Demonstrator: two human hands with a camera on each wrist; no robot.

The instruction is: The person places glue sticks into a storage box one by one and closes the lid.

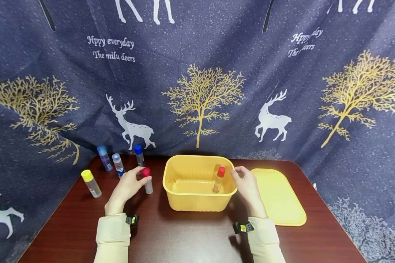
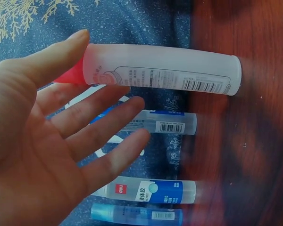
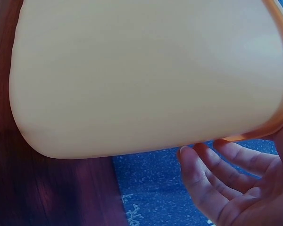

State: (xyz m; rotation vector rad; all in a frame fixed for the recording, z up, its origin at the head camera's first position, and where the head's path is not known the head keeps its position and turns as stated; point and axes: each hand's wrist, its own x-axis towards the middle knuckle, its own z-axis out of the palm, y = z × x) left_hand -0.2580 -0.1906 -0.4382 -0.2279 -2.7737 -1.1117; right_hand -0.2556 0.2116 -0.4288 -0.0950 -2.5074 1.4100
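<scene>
My left hand (image 1: 126,188) pinches a liquid glue bottle (image 1: 149,187) by its red cap, left of a yellow plastic bin (image 1: 197,202). In the left wrist view the thumb lies on the cap of this frosted glue bottle (image 2: 160,68), while the other fingers are spread. Whether its base touches the table cannot be told. At the bin's right rim, my right hand (image 1: 249,188) grips the edge, thumb at the rim and fingers outside; the thumb is hidden in the right wrist view. Inside the bin, another red-capped bottle (image 1: 218,180) stands leaning slightly.
A yellow-capped bottle (image 1: 91,183), a light blue one (image 1: 104,158), a clear-capped one (image 1: 118,165) and a dark-blue-capped one (image 1: 139,157) stand at the left. The yellow lid (image 1: 279,195) lies right of the bin. A patterned cloth (image 1: 197,44) hangs behind the table.
</scene>
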